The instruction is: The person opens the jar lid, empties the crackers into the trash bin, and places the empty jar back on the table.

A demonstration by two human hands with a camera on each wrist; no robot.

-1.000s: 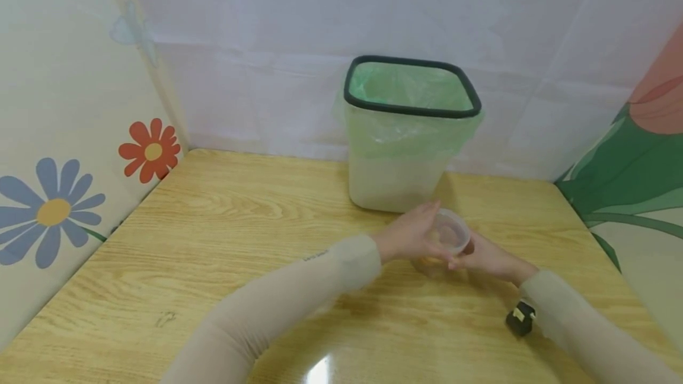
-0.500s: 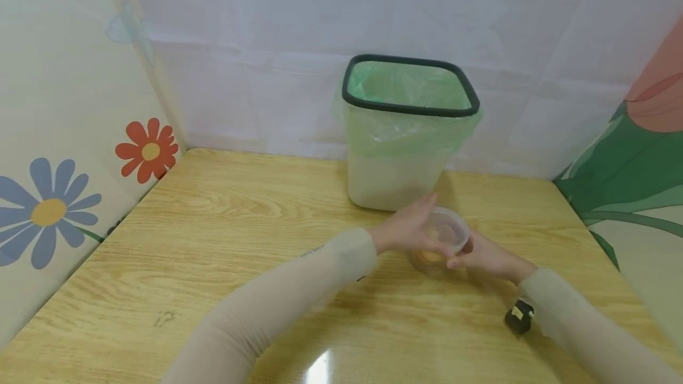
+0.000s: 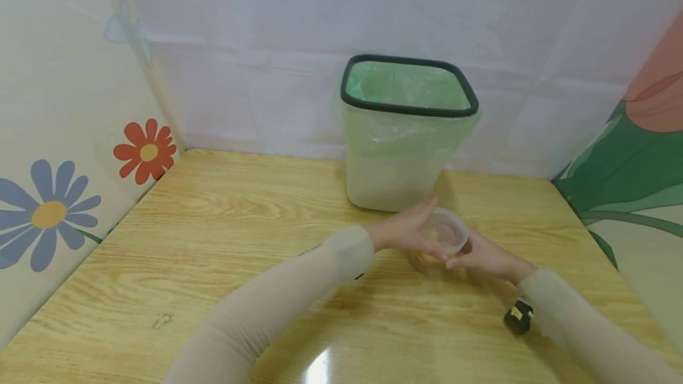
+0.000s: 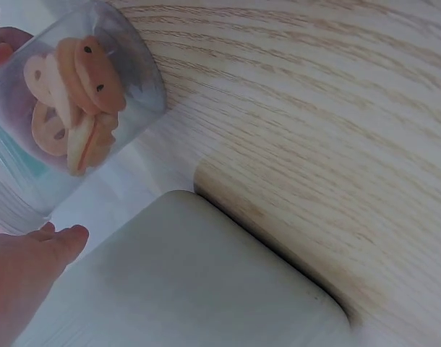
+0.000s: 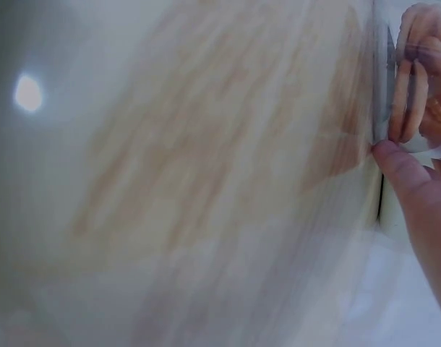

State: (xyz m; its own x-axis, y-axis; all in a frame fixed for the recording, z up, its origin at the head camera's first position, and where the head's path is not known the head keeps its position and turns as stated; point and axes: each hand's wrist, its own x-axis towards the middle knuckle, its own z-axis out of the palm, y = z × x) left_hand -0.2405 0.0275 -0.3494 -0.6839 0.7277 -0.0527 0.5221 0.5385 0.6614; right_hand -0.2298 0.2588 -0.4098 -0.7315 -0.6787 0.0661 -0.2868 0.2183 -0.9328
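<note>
A clear round plastic jar [image 3: 448,227] with a pale rim stands on the table in front of the bin. Orange-brown biscuits [image 4: 83,87] with small dark holes are heaped inside it. My right hand [image 3: 488,256] grips the jar from the right; its thumb [image 5: 408,173] lies at the side wall in the right wrist view. My left hand [image 3: 408,230] spreads across the jar's left top, with extended fingers reaching along the near side of the rim. In the left wrist view its straight thumb [image 4: 58,246] stands out past the rim; the other left fingers are mostly hidden there.
A pale bin [image 3: 395,176] with a black rim and green liner bag stands right behind the jar, against the white cloth. The wood-grain table [image 3: 256,194] runs between flower-printed side panels. A small black box [image 3: 519,317] sits at my right cuff.
My left hand has drawn slightly left and loosened from the rim, showing more of the biscuits below it. The right hand and jar stay about where they were.
</note>
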